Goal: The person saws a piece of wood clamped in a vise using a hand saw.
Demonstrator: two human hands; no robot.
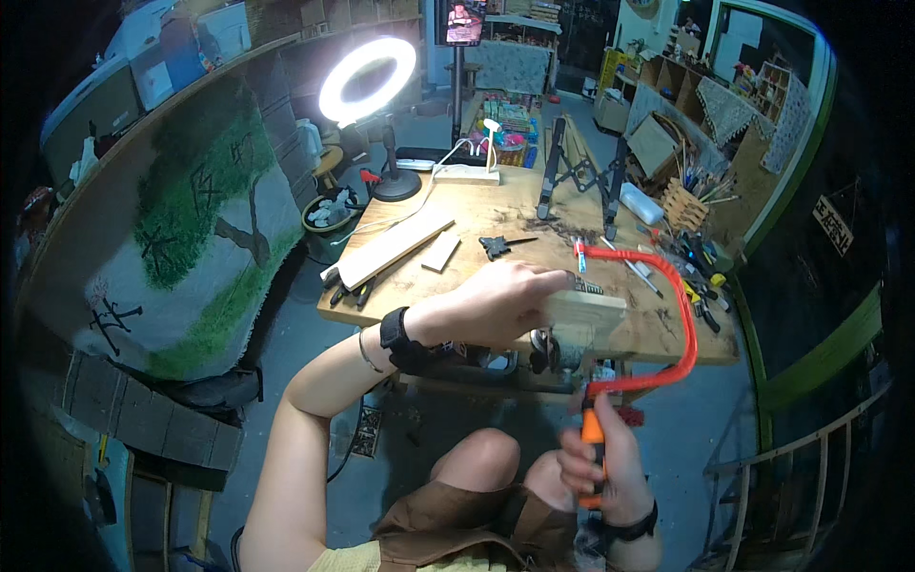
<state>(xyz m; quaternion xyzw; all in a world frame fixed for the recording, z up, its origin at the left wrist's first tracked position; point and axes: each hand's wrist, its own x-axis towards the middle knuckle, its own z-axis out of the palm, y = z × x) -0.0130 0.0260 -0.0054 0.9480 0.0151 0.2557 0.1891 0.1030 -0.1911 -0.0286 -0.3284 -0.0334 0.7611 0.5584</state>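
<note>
My right hand [615, 462] is wrapped round the orange and black handle of a coping saw [684, 319]. Its red bowed frame curves up over the table's right part, and its thin blade is too blurred to follow. My left hand [510, 300] is closed beside the top of a pale wooden board [596, 310] at the table's front edge. A small dark piece [585, 285] shows at its fingertips; what the fingers grip is hidden. Below the board is a blurred metal vise [558, 353].
On the wooden table [400, 276] lie a long plank [400, 250], a small wood block [440, 254] and a dark cut-out piece [498, 247]. A lit ring lamp [389, 172], a power strip [467, 175] and a black folding stand [583, 176] stand behind. Several tools [705, 272] crowd the right edge.
</note>
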